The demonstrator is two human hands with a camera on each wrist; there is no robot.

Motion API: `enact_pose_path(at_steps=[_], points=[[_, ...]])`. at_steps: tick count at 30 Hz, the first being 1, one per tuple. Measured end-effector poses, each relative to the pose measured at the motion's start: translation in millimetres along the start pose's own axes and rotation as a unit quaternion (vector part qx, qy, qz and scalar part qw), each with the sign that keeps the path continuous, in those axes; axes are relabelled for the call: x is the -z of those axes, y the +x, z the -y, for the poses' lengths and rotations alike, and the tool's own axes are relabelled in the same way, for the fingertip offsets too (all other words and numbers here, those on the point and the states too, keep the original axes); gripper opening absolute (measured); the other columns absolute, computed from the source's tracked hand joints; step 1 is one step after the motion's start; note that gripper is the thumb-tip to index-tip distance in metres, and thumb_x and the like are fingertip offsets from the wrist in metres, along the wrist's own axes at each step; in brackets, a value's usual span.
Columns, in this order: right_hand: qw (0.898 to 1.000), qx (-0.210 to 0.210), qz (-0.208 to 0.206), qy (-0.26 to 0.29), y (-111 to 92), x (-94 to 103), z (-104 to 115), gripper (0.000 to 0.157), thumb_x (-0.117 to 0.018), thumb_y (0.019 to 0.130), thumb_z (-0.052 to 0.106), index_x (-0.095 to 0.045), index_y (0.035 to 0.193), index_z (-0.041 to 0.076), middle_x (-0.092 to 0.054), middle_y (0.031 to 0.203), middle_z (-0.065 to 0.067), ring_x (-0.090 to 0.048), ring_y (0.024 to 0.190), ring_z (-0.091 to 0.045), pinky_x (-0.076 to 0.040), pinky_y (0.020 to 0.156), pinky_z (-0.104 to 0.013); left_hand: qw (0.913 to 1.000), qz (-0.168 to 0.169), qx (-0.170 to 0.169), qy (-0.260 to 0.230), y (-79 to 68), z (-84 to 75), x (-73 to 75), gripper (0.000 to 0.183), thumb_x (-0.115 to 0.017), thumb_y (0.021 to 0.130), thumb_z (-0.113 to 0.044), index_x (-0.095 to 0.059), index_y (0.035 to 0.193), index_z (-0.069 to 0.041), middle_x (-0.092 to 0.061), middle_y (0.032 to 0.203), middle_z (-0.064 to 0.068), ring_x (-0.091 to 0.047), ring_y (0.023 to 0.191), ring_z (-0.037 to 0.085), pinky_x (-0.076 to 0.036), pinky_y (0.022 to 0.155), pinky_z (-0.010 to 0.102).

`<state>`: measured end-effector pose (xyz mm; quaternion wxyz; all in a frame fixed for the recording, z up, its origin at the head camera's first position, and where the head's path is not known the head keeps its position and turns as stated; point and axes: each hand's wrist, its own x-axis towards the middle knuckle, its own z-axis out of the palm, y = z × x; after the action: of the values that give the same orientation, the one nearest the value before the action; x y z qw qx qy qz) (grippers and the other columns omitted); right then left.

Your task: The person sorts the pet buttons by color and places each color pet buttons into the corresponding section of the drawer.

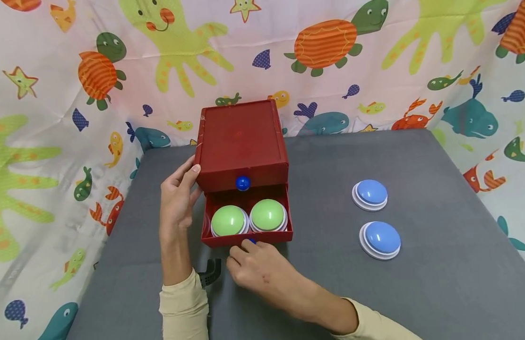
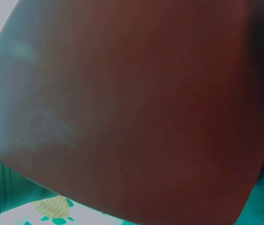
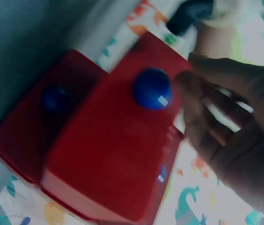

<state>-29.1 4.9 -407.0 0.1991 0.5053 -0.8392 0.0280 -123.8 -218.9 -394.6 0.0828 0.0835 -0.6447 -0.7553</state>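
A red two-drawer box (image 1: 241, 137) stands on the grey table, its lower drawer (image 1: 247, 239) pulled out. Two green domed push buttons with white bases, a left one (image 1: 227, 220) and a right one (image 1: 267, 215), sit side by side inside that drawer. My left hand (image 1: 177, 198) rests against the box's left side, fingers fairly straight and thumb near the front corner. At the lower drawer's blue knob (image 3: 151, 89) is my right hand (image 1: 262, 267), fingers loosely bent. The blurred right wrist view shows its fingertips beside the knob, not around it.
Two blue domed buttons, a farther one (image 1: 372, 191) and a nearer one (image 1: 382, 237), lie on the table (image 1: 322, 293) to the right. The shut upper drawer has a blue knob (image 1: 243, 183). A sea-animal cloth (image 1: 253, 42) hangs behind and along both sides.
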Motion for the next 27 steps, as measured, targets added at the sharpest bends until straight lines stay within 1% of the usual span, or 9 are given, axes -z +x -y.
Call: enact_pose_path(at_steps=[2,3,4,8,12,15,18,23,27], points=[[0.999,-0.007,0.024,-0.034,-2,-8.7,4,0.033,-0.09,0.082,0.032,-0.079,0.109,0.019,-0.071,0.101,0.003,-0.061,0.09,-0.012,-0.06,0.076,-0.017,1.0,0.003,0.003,-0.003,0.1,0.4,-0.1,0.051,-0.064,0.104,-0.031,-0.055,0.153,-0.018,-0.051,0.16,0.004,-0.055,0.142,0.025,-0.055,0.105,0.031],[0.999,-0.012,0.031,-0.042,-3,-11.8,4,0.037,-0.091,0.08,0.034,-0.079,0.112,0.018,-0.071,0.105,0.002,-0.06,0.094,-0.014,-0.062,0.079,-0.019,1.0,0.004,0.004,-0.002,0.0,0.7,-0.3,0.051,-0.064,0.104,-0.031,-0.055,0.153,-0.018,-0.051,0.16,0.004,-0.055,0.141,0.025,-0.055,0.105,0.031],[0.998,-0.015,0.031,-0.048,-4,-14.6,4,0.037,-0.091,0.081,0.034,-0.079,0.112,0.018,-0.07,0.107,0.001,-0.06,0.097,-0.015,-0.063,0.08,-0.02,1.0,0.005,0.006,-0.002,-0.1,1.0,-0.4,0.051,-0.064,0.104,-0.031,-0.055,0.153,-0.018,-0.051,0.16,0.004,-0.055,0.142,0.025,-0.055,0.106,0.031],[0.999,-0.025,0.005,-0.048,-4,-18.8,-3,0.043,-0.092,0.077,0.035,-0.08,0.115,0.017,-0.07,0.113,-0.001,-0.059,0.105,-0.018,-0.064,0.087,-0.025,0.9999,0.0,0.01,-0.002,-1.0,0.4,0.6,0.05,-0.065,0.104,-0.03,-0.056,0.152,-0.019,-0.051,0.16,0.003,-0.055,0.141,0.025,-0.055,0.104,0.031],[0.999,-0.033,-0.02,-0.015,1,-18.8,-9,0.037,-0.093,0.078,0.03,-0.08,0.109,0.014,-0.069,0.106,0.0,-0.058,0.103,-0.016,-0.064,0.085,-0.022,1.0,-0.004,0.002,-0.006,-0.4,-3.6,2.4,0.051,-0.065,0.104,-0.03,-0.055,0.153,-0.019,-0.05,0.161,0.004,-0.054,0.143,0.026,-0.055,0.103,0.031],[0.999,-0.031,-0.035,-0.013,4,-21.1,-14,0.031,-0.091,0.08,0.025,-0.08,0.107,0.012,-0.069,0.104,-0.001,-0.059,0.101,-0.016,-0.063,0.083,-0.021,1.0,-0.001,0.001,0.0,1.1,-5.7,2.6,0.053,-0.067,0.103,-0.031,-0.055,0.153,-0.02,-0.05,0.161,0.003,-0.053,0.144,0.026,-0.055,0.105,0.032],[0.997,-0.043,-0.054,-0.023,7,-30.4,-24,0.029,-0.089,0.083,0.019,-0.08,0.108,0.01,-0.07,0.106,-0.003,-0.06,0.104,-0.017,-0.063,0.087,-0.022,0.9999,-0.001,0.005,0.009,2.1,-5.4,2.4,0.053,-0.068,0.102,-0.033,-0.055,0.153,-0.021,-0.05,0.162,0.002,-0.053,0.145,0.025,-0.054,0.106,0.033],[0.993,-0.065,-0.094,-0.015,18,-52.8,-46,0.024,-0.081,0.089,0.006,-0.078,0.112,0.006,-0.071,0.116,-0.005,-0.061,0.112,-0.019,-0.062,0.093,-0.025,0.9996,-0.019,0.013,0.016,1.4,-2.7,3.1,0.052,-0.07,0.101,-0.035,-0.058,0.15,-0.023,-0.053,0.16,0.0,-0.056,0.142,0.023,-0.055,0.105,0.033],[0.992,-0.081,-0.098,-0.006,25,-61.4,-57,0.033,-0.08,0.089,0.004,-0.076,0.122,0.003,-0.072,0.126,-0.008,-0.061,0.119,-0.021,-0.06,0.101,-0.027,0.9996,-0.019,0.014,0.017,1.5,-1.4,3.3,0.051,-0.069,0.101,-0.035,-0.059,0.149,-0.023,-0.053,0.159,0.0,-0.056,0.141,0.024,-0.055,0.105,0.034]])
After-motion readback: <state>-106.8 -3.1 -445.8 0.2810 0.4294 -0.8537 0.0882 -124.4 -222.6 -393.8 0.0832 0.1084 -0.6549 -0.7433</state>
